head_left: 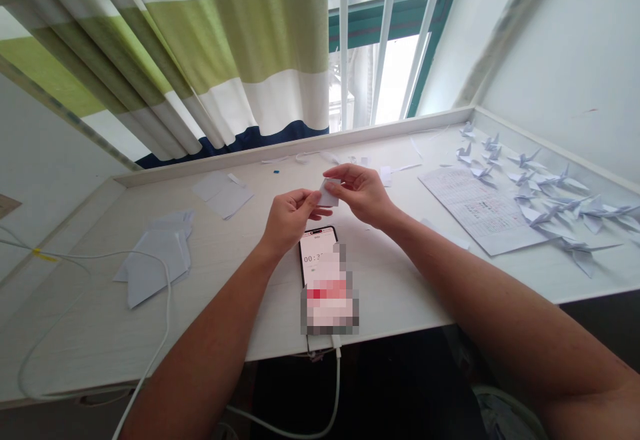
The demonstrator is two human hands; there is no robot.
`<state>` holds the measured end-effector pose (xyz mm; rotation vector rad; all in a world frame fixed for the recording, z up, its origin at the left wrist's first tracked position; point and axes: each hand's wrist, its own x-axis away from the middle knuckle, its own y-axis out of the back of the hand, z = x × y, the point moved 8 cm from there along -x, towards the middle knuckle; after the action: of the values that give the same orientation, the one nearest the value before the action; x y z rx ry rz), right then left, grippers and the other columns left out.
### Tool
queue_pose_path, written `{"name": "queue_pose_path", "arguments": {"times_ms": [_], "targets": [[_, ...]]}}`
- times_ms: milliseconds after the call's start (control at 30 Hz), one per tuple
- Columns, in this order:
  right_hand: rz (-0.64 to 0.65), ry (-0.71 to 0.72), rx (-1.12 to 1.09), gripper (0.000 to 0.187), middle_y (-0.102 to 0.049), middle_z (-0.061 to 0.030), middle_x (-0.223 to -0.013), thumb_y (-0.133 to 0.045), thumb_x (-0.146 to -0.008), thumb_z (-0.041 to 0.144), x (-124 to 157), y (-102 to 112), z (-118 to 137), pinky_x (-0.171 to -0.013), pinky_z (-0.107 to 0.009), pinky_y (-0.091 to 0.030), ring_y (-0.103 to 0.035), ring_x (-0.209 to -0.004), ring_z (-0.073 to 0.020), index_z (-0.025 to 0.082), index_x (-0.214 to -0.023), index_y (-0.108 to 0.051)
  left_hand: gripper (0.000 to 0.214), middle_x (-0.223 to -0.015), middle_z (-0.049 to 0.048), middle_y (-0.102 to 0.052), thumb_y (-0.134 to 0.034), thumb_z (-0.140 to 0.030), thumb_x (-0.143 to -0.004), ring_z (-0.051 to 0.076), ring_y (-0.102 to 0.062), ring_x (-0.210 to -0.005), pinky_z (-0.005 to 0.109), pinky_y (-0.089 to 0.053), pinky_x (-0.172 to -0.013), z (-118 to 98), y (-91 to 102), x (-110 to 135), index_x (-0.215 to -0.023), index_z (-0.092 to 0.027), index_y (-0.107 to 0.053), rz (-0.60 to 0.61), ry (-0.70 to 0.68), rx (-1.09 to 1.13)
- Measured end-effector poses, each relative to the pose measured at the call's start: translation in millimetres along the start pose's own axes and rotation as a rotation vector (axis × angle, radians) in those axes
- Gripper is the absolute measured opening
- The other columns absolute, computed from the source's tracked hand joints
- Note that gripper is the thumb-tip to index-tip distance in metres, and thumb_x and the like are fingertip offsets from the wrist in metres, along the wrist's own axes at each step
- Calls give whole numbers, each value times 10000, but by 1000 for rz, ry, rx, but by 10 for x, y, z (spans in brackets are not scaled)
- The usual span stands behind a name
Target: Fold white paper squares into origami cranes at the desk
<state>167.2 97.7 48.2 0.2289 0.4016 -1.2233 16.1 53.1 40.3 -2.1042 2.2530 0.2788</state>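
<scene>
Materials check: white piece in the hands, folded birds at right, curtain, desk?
White piece: likely paper; matte, thin, straight-edged.
Folded birds: likely paper too; matte white, sharp creases, pointed tips.
Curtain: probably woven fabric; matte, hangs in soft folds.
Desk: painted wood or laminate, can't tell which; pale, smooth-looking surface.

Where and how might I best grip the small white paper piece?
Pinch the small white paper piece near its left and right edges, from either side, as the left hand and right hand do; its flat shape probably suits this.
</scene>
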Motion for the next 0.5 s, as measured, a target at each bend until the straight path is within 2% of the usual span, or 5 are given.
{"name": "queue_pose_path", "arguments": {"times_ms": [167, 500], "targets": [[-4, -23, 21, 306, -772, -42, -992, -860, -852, 451, 13, -4, -10, -799, -367, -624, -720, -860, -178, 212, -1026, -779, 504, -858, 113, -837, -850, -630, -820, 294, -833, -827, 364, -639, -696, -15, 11, 6, -958, -149, -791, -23, -2, -29], [-24, -35, 22, 322, -784, -36, -908, -905, -788, 471, 11, 3, 19, -823, -391, -619, -722, -838, -192, 212, -950, -803, 459, -834, 92, -830, -838, -612, -834, 280, -829, -786, 344, -629, -665, -66, 24, 16, -918, -163, -797, -52, -46, -49]]}}
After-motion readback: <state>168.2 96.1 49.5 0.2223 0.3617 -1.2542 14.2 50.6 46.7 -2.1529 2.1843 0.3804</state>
